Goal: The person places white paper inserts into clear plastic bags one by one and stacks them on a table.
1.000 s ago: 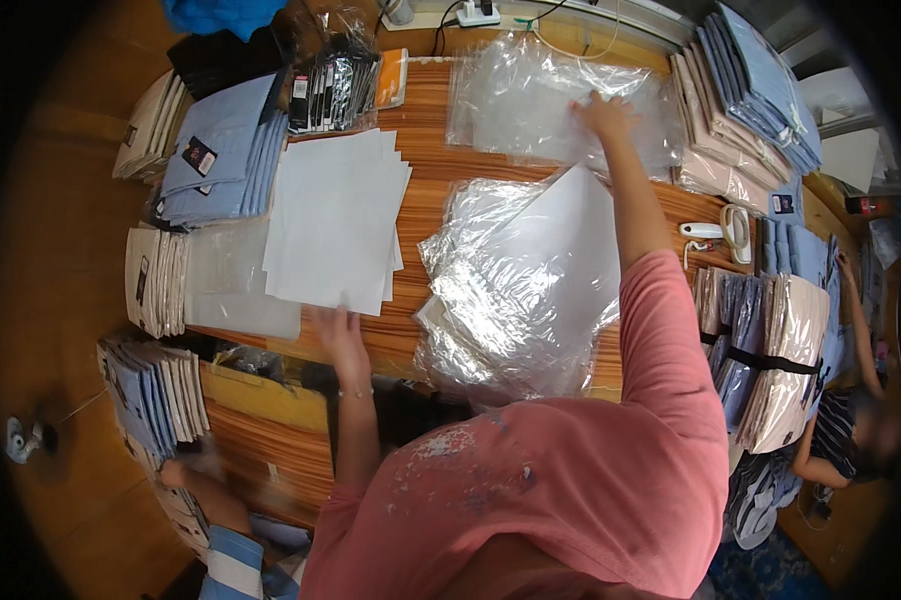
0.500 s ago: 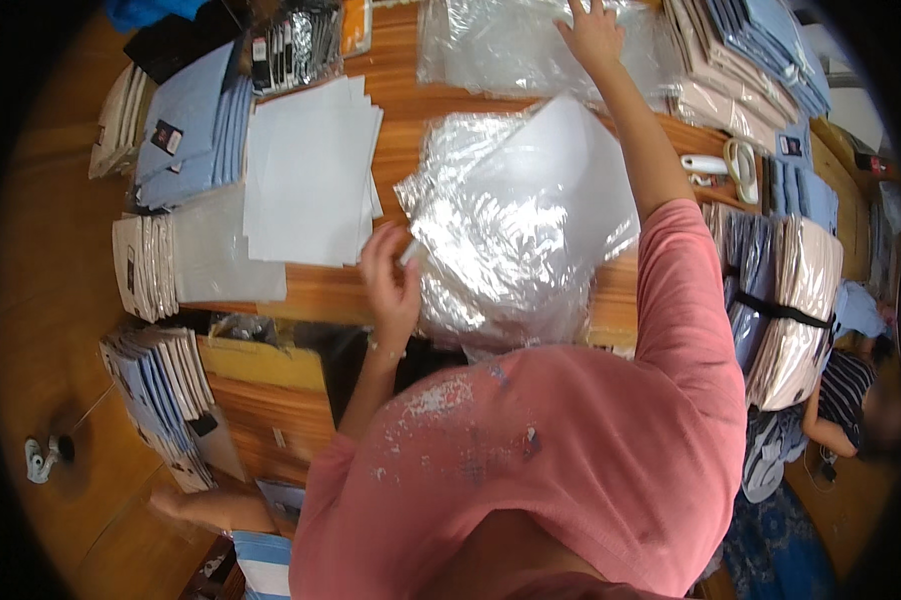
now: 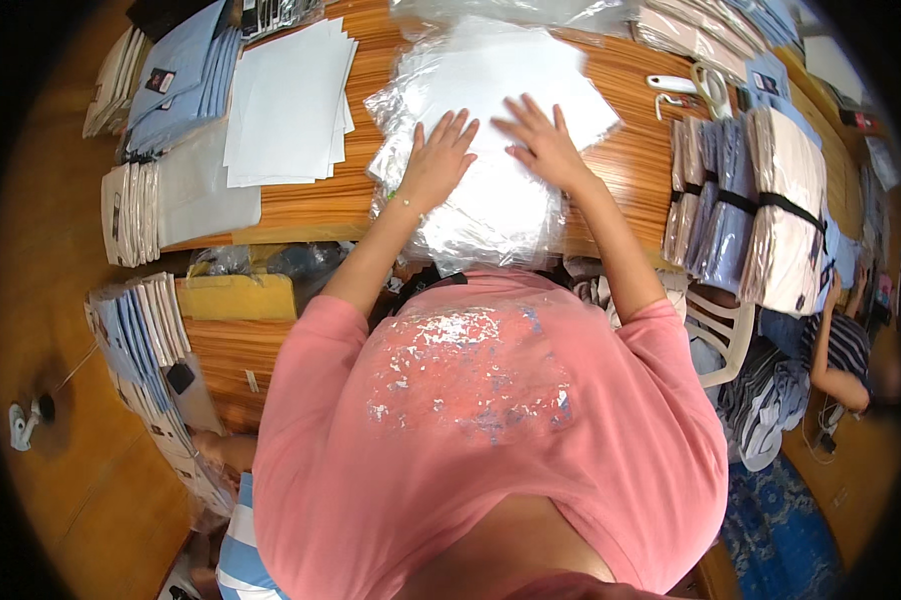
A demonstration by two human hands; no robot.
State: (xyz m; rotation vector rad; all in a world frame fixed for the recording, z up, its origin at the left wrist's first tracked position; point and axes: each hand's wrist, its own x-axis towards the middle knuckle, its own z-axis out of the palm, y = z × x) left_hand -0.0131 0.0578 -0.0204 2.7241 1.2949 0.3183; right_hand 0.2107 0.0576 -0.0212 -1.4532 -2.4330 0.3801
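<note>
On the wooden table in front of me lies a pile of clear plastic bags, crinkled and shiny. White card sheets show at its far side and right corner; I cannot tell whether they lie inside the plastic or on it. My left hand rests on the pile's left part, palm down with its fingers spread. To the right, my right hand is over the white surface, fingers apart and slightly blurred. Neither hand grips anything. A neat stack of white sheets lies to the left.
More clear plastic lies at the far edge. Folded, bagged shirts stand left and right, some strapped in black. A white-handled tool and a tape roll lie right. Other people's arms show at both sides.
My right hand has come back from the far plastic onto the pile. My left hand has moved from the pile's left edge onto it. The view has shifted, so the table sits higher.
</note>
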